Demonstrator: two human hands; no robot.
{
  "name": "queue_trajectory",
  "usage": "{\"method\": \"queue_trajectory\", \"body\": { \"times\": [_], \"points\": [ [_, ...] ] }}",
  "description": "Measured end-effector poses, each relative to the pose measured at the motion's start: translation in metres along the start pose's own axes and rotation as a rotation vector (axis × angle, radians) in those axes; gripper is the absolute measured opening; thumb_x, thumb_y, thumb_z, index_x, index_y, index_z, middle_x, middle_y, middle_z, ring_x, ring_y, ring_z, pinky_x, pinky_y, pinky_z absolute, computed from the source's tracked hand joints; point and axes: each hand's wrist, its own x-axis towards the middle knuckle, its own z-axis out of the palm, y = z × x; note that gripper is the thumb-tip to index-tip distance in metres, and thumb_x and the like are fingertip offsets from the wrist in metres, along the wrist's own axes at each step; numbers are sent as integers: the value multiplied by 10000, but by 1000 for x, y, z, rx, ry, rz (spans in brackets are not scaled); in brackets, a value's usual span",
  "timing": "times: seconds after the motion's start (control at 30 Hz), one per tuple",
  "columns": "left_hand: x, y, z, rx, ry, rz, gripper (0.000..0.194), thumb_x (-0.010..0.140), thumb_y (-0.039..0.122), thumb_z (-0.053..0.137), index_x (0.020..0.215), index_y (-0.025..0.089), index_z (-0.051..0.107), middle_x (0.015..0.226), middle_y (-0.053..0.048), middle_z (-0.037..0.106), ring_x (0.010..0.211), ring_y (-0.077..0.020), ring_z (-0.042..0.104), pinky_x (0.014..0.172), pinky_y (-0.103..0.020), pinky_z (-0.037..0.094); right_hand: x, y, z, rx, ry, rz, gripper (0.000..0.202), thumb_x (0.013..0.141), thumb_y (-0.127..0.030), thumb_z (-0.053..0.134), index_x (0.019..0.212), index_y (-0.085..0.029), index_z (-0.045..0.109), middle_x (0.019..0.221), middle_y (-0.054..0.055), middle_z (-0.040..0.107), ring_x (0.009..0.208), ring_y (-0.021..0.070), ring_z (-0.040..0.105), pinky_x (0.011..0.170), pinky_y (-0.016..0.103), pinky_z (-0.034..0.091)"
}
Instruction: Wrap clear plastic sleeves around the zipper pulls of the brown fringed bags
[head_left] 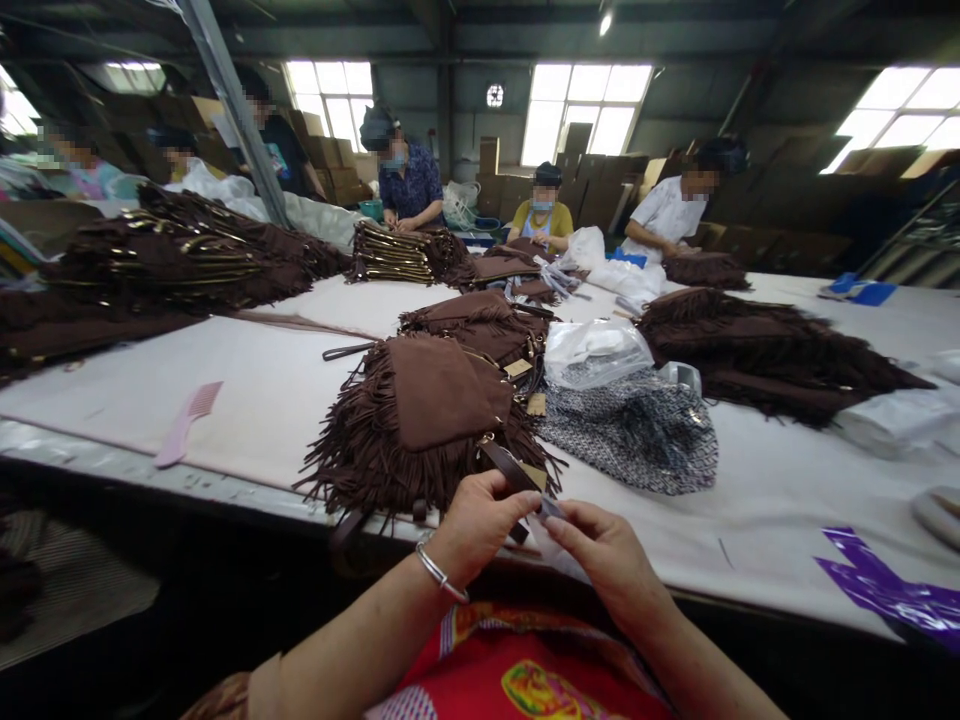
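A dark brown fringed bag (pixel 450 395) lies on the pale table in front of me, with a leather strap (pixel 505 464) running from its metal clasp toward my fingers. My left hand (pixel 474 528) is closed on this strap, thumb on top. Close beside it, my right hand (pixel 611 553) pinches a thin, whitish translucent strip (pixel 559 548) against the strap's end. A tan hang tag (pixel 534 477) shows just behind my fingertips. Behind the bag lies a second fringed bag (pixel 472 322), partly covered by the first.
A pink comb (pixel 187 425) lies to the left. On the right are a black-and-white knitted cloth (pixel 626 430), a clear plastic bag (pixel 596 350), a fringed pile (pixel 757 350) and purple film (pixel 892 590). Brown stacks (pixel 165 250) stand far left. Several co-workers work across the table.
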Motion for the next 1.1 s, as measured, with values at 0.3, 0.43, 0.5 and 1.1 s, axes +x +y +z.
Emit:
{"method": "queue_trajectory", "body": {
  "times": [0.3, 0.43, 0.5, 1.1],
  "points": [
    [12, -13, -24, -558, -65, -323, 339, 801, 429, 665, 954, 127, 670, 939, -110, 699, 766, -157, 656, 624, -236, 506, -1, 0, 0, 234, -41, 179, 368, 671, -491, 762, 688, -142, 646, 599, -12, 596, 537, 99, 485, 518, 217, 350],
    [38, -12, -32, -712, 168, -289, 239, 874, 367, 589, 852, 134, 637, 880, -85, 707, 734, -154, 678, 623, -254, 545, -5, 2, -2, 269, -145, 243, 375, 694, -502, 746, 698, -139, 649, 591, -11, 588, 520, 86, 466, 511, 213, 333],
    [47, -13, -29, -703, 247, -229, 158, 870, 286, 600, 842, 133, 628, 818, -66, 703, 693, -146, 673, 607, -252, 549, -3, 2, 0, 211, -147, 248, 387, 692, -515, 741, 703, -135, 667, 604, 3, 612, 530, 91, 473, 520, 217, 331],
    [62, -16, -17, -742, 353, -82, 105, 801, 215, 675, 864, 133, 654, 772, -47, 698, 691, -130, 661, 605, -222, 518, 5, 13, 19, 232, -105, 271, 426, 724, -552, 694, 796, -132, 692, 696, 39, 664, 607, 136, 543, 586, 251, 406]
  ]
}}
